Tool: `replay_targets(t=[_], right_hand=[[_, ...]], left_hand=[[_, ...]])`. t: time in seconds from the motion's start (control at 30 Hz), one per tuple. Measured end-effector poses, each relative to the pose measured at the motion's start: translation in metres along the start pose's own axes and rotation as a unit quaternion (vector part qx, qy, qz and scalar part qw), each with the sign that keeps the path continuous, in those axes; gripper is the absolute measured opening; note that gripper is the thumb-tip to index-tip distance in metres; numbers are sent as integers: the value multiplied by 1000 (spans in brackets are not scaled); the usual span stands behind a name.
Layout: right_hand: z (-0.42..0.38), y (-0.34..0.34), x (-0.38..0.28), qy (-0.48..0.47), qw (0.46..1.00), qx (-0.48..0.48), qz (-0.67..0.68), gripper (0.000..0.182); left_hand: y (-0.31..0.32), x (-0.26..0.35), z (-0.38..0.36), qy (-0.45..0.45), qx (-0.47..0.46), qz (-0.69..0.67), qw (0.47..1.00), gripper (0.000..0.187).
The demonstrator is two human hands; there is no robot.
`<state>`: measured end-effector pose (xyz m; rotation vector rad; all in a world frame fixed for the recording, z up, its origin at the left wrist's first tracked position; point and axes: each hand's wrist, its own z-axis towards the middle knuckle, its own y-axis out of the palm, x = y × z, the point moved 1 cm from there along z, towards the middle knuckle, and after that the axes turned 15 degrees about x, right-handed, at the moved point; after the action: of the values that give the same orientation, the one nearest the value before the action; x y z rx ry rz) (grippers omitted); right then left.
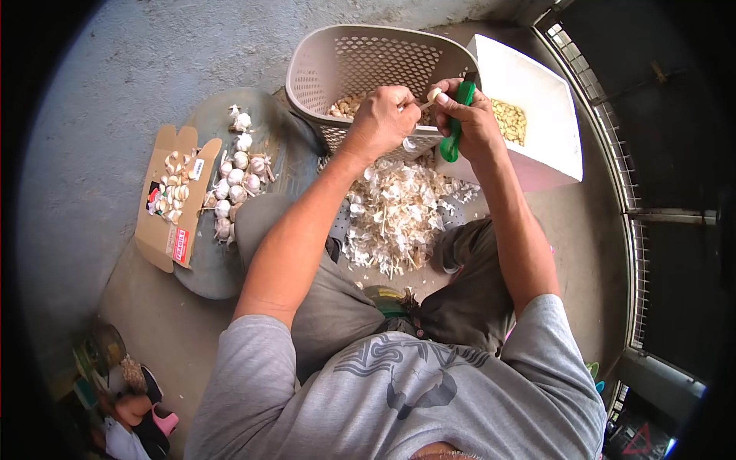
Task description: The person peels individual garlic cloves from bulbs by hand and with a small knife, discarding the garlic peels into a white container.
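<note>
Over the near rim of a perforated basket (387, 57), my left hand (386, 119) has its fingers pinched together on a thin piece of peel. Beside it my right hand (469, 119) holds a green-handled knife (458, 126) across the palm, its short dark blade pointing up. Between that hand's thumb and finger is a pale garlic clove (435, 95), close to the left fingertips. Unpeeled cloves (349, 106) lie inside the basket. Below it a large heap of garlic skins (395, 207) spreads over the floor between the legs.
A white foam box (558, 115) with peeled cloves (509, 121) stands right of the basket. At left, whole garlic bulbs (238, 178) and an opened cardboard box (157, 230) of cloves rest on a round grey surface (207, 285). Assorted items lie at the lower left.
</note>
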<state>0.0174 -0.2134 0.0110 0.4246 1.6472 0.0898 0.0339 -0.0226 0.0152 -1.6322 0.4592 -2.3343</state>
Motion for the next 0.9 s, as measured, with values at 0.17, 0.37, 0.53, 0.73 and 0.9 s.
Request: replay_targets(t=[0.17,0.37,0.53,0.73,0.9], right_hand=[[-3,1,-4,52,996,28,67,12],[4,-5,1,52,997,-2,60,12],[-5,3,-9,6,998,-11,-66,11],[-4,-9,-16,43,997,-59,-29,12],[1,-20,-17,35,998,-37,-21,11]], left_hand=[[2,6,-2,-24,-50,-17,998,19],[6,-7,-3,-8,-79,-50,996,20],[2,-5,-1,-18,-112,-54,992,18],[0,-1,-3,-79,-272,-121,952,20],[-3,0,2,-96,-296,-114,943,28]])
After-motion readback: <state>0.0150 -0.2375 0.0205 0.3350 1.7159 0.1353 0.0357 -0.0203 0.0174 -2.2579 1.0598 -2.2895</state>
